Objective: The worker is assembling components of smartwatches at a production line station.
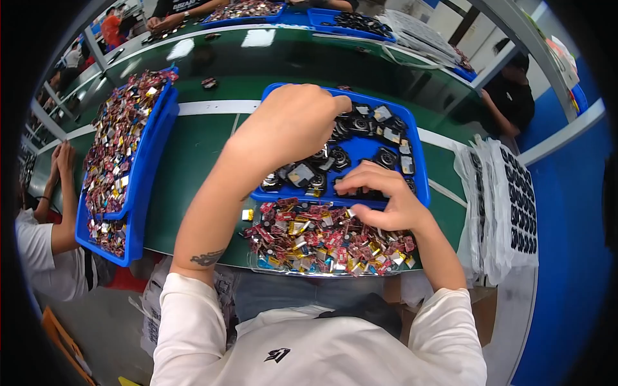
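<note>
A blue tray point(420, 154) in front of me holds several small black modules with round, lens-like rings point(385, 156), some with silver-grey blocks on them. My left hand point(293, 119) reaches over its far middle part, fingers curled inward. Whatever those fingers grip is hidden behind the hand. At the tray's near right side is my right hand point(393, 199), its thumb apart from the bent fingers, which are over black modules near the front rim. Just below, a heap of small red circuit boards with silver and yellow pieces point(322, 238) lies along the table's near edge.
To the left, blue trays point(151, 154) are piled with similar small parts. Stacked white sheets with black round pieces point(508, 199) stand at the right. Across the green table point(212, 145) are more filled trays point(347, 26). Co-workers' hands point(61, 161) appear at left and beyond.
</note>
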`<state>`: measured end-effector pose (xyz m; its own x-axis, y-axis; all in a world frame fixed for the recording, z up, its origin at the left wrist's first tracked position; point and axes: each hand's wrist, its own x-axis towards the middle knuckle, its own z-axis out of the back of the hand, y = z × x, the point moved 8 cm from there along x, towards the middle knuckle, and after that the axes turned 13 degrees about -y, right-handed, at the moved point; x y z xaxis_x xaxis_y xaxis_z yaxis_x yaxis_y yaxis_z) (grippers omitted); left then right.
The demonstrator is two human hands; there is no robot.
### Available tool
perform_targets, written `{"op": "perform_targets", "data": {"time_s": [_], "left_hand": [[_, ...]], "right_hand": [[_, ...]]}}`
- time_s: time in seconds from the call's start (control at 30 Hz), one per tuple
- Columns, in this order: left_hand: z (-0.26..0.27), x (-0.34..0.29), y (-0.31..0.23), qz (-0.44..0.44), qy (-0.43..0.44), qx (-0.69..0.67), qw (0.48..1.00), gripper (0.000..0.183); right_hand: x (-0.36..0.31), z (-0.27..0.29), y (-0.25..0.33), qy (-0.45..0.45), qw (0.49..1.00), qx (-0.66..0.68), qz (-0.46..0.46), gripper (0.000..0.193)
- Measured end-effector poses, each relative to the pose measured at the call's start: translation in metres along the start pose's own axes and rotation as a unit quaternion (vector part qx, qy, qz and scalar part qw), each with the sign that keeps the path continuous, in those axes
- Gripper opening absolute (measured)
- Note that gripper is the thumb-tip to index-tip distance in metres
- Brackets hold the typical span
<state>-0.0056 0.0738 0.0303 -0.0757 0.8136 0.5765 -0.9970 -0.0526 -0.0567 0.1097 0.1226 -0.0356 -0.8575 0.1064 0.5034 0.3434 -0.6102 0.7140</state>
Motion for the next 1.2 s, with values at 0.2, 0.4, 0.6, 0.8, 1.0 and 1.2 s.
{"op": "perform_targets", "data": {"time_s": [0.2,0.4,0.6,0.8,1.0,1.2], "left_hand": [[-0.002,0.005,-0.024,-0.019,-0.007,-0.148,0.989,0.027],[0.011,0.009,-0.023,-0.025,-0.048,-0.206,0.977,0.02],[0.007,0.004,-0.02,0.02,0.095,-0.266,0.959,0.013],[-0.001,-0.003,-0.026,0.013,0.187,-0.314,0.931,0.022],[0.007,0.005,-0.019,0.023,0.123,-0.32,0.939,0.016],[0.006,0.008,0.001,0.159,0.069,-0.329,0.928,0.015]], "right_hand": [[-0.001,-0.02,0.035,0.011,0.977,-0.156,0.145,0.031],[0.009,-0.012,0.028,-0.034,0.994,-0.058,0.091,0.012],[0.014,0.009,0.01,-0.048,0.998,0.005,-0.047,0.01],[0.012,0.027,-0.011,-0.148,0.97,0.141,-0.129,0.012],[0.007,0.038,-0.011,-0.162,0.972,0.121,-0.122,0.014],[0.011,0.028,0.009,-0.095,0.994,0.06,-0.009,0.008]]}}
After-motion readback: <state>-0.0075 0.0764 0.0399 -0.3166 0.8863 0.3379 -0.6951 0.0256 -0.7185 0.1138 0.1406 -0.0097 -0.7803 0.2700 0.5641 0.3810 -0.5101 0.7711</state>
